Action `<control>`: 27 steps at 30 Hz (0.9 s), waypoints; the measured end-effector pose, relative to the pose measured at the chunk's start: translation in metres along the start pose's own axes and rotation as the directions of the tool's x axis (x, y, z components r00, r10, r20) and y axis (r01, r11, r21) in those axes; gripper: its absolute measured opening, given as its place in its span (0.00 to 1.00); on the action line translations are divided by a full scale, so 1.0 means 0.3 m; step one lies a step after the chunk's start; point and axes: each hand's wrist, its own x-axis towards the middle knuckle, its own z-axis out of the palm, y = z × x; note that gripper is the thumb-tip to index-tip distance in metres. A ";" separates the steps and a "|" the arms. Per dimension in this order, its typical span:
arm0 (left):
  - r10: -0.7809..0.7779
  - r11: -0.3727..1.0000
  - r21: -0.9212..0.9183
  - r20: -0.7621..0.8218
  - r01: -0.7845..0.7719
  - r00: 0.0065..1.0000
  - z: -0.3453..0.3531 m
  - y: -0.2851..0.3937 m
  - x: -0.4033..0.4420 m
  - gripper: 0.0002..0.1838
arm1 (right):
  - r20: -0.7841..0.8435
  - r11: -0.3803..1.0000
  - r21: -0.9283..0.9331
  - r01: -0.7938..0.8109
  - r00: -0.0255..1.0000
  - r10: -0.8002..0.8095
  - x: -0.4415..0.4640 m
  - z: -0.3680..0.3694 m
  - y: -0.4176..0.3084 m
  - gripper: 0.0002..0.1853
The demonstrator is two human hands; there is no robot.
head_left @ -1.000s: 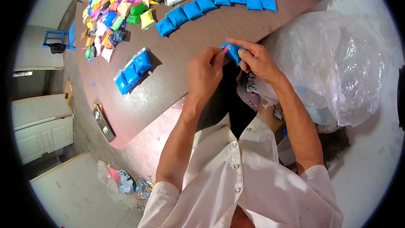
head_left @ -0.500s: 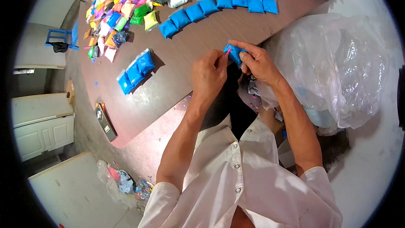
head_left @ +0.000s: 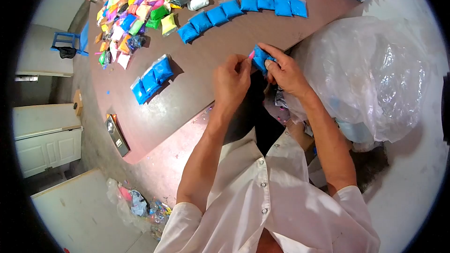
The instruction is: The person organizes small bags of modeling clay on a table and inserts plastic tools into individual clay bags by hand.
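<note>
A small clear bag with blue filling (head_left: pixel 259 60) is gripped between the thumb and fingers of my right hand (head_left: pixel 288 74), just past the table's front edge. At the bag's left side, my left hand (head_left: pixel 233 78) pinches a small pink piece (head_left: pixel 251 55); its exact kind is too small to tell. Farther back, several similar blue bags (head_left: pixel 217 15) lie in a curved row on the table. Left of my hands, a short overlapping row of blue bags (head_left: pixel 150 81) rests on the tabletop.
A large heap of many-coloured bags (head_left: pixel 154 0) covers the back left of the brown table (head_left: pixel 197 65). A dark flat box (head_left: pixel 117 136) lies near the left edge. Big clear plastic sacks (head_left: pixel 365 75) stand at right. Plastic scraps (head_left: pixel 140 206) lie on the floor.
The blue bag has tilted more upright in my right hand, and more of the pink piece shows at its edge. Both hands stay close together in nearly the same place.
</note>
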 end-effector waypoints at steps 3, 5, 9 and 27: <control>0.054 0.995 0.079 0.071 -0.060 0.996 -0.014 0.017 -0.013 0.06 | -0.010 0.999 -0.040 0.016 1.000 -0.016 -0.003 0.010 -0.004 0.27; 0.016 0.990 0.133 0.166 -0.038 0.986 -0.026 0.026 -0.021 0.06 | -0.086 0.982 -0.130 0.134 0.986 -0.146 -0.002 0.020 0.016 0.27; 0.177 0.965 0.151 0.235 -0.215 0.956 -0.025 -0.013 -0.038 0.07 | -0.136 0.994 -0.106 0.014 0.990 -0.029 -0.022 0.038 -0.002 0.24; 0.053 0.992 0.097 0.247 -0.079 0.968 -0.047 0.012 -0.043 0.06 | -0.279 0.978 -0.195 0.070 0.952 -0.124 -0.091 0.074 0.046 0.17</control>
